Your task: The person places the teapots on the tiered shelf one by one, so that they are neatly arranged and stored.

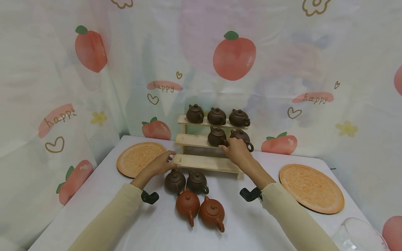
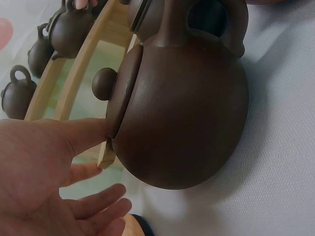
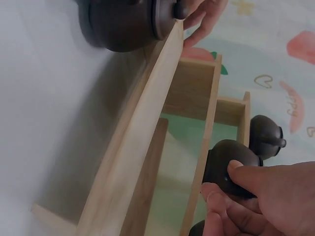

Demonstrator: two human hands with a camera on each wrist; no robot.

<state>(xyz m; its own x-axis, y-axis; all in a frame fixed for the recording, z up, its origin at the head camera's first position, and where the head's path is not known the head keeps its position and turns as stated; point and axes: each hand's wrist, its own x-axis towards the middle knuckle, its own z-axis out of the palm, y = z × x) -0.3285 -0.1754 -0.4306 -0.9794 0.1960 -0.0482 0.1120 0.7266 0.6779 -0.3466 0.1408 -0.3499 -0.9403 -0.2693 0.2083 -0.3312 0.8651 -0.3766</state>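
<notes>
My right hand is at the stand's middle tier, its thumb and fingers gripping a dark brown teapot. In the right wrist view the thumb lies on that teapot's side. Another dark teapot stands on its right, partly behind the hand. My left hand touches the left end of the wooden stand's lowest tier; its fingers are loosely spread in the left wrist view. Just in front of this hand sits a dark teapot on the table, beside a second dark teapot.
Several dark teapots, including one in the middle, line the top tier. Two reddish-brown teapots are nearer on the white table. Round orange mats lie left and right. A clear container stands at the lower right.
</notes>
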